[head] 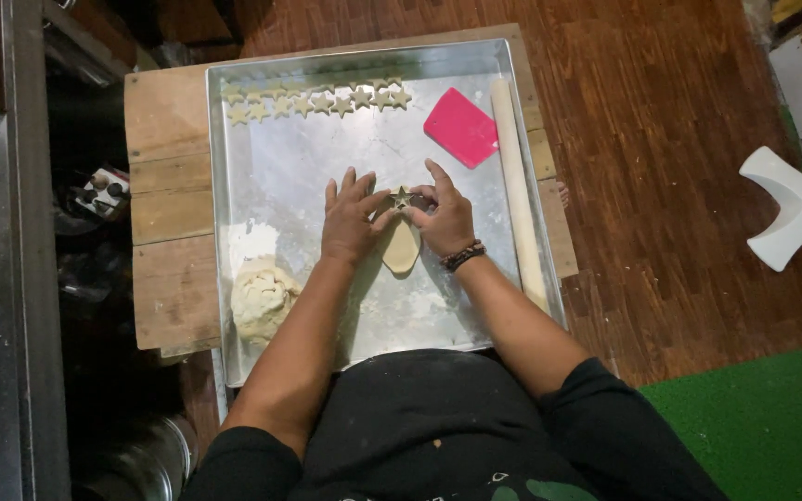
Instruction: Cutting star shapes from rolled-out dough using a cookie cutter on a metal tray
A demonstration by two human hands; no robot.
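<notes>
1. We see a wooden table (pixel 171 278) standing on a dark wood floor, viewed from above.
2. A large, shallow metal tray (pixel 280 176) covers most of the table, its surface dusted with flour.
3. Both of our forearms reach forward from the bottom of the view and meet near the middle of the tray.
4. A long wooden rolling pin (pixel 518 186) lies along the tray's right side.
5. A lump of pale dough (pixel 260 299) sits in the tray's near left corner, beside a flour patch.
6. Our left hand (pixel 350 223) lies palm down, fingers spread, fingertips touching the cutter's left side.
7. Our right hand (pixel 446 218), a beaded bracelet at its wrist, curls its fingers and pinches the cutter's right side.
8. A pink plastic scraper (pixel 461 127) lies flat near the tray's far right.
9. A small flat piece of dough (pixel 401 249) lies between our hands.
10. A row of cut-out dough stars (pixel 317 100) lines the tray's far edge.
11. The star-shaped cutter (pixel 402 198) sits on the flat dough's far end.
</notes>
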